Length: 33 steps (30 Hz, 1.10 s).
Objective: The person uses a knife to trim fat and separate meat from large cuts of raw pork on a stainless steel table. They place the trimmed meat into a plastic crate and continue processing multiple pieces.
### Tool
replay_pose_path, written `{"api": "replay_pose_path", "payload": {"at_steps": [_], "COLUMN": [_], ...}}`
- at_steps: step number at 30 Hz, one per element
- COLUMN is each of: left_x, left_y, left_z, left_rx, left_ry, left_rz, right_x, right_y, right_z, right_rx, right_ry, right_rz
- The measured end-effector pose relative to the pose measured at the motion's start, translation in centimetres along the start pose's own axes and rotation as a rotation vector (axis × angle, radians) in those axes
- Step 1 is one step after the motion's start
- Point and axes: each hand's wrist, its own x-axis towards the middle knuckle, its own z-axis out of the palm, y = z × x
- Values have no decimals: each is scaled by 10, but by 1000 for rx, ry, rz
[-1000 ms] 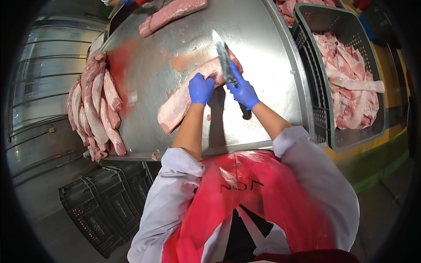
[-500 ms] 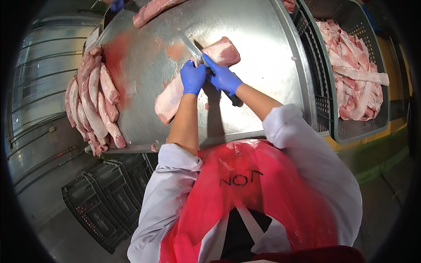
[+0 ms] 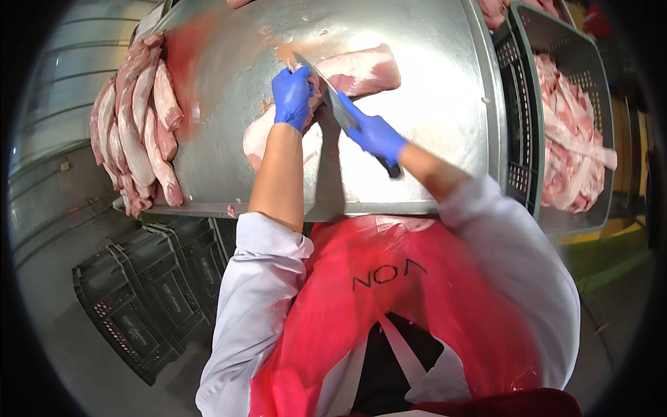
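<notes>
A long, pale pink loin of raw meat (image 3: 367, 68) lies slantwise on a metal table, its lower left end capped with whitish fat. My left hand (image 3: 292, 99), in a blue glove, is closed on the loin's upper edge near the middle, a small pink flap showing at the fingertips. In my blue-gloved right hand (image 3: 377, 137) is a knife (image 3: 338, 105) with a dark handle. Its blade slants up and left across the loin, the tip just beyond my left fingers. Exactly where the cutting edge meets the meat cannot be made out.
Several long strips of meat (image 3: 132, 125) are piled at the table's left edge. On the right, a grey perforated crate (image 3: 580, 221) holds pale trimmings (image 3: 566, 132). Dark crates (image 3: 142, 292) stand below the table at left. Small scraps dot the metal table (image 3: 431, 167).
My right hand has drawn right, away from the left, so more of the blade shows. My left hand now sits higher on the loin's edge. The whole view has shifted somewhat.
</notes>
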Motion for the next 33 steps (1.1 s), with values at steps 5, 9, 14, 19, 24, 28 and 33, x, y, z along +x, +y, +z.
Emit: {"api": "replay_pose_path", "payload": {"at_steps": [5,9,14,19,24,28,33], "left_x": [7,3,-28,-32,-38,-57,-71], "left_y": [-50,-55,-79,-77,-80,-61,-57], "left_z": [-11,-23,-32,-47,-64,-66,-82], "left_rx": [-164,-201,-305,-295,-429,-444,-502], "left_ry": [88,305,372,349,341,331,350], "left_rz": [193,377,454,572,516,587,543], "right_x": [41,71,26,116,37,133,37], "right_y": [-6,-13,70,111,33,-35,1], "right_z": [35,86,161,178,230,215,279], "right_rx": [-26,-15,-189,600,95,134,87], "right_ry": [-26,34,140,-155,11,57,49], "right_rz": [91,131,-163,225,71,202,35]}}
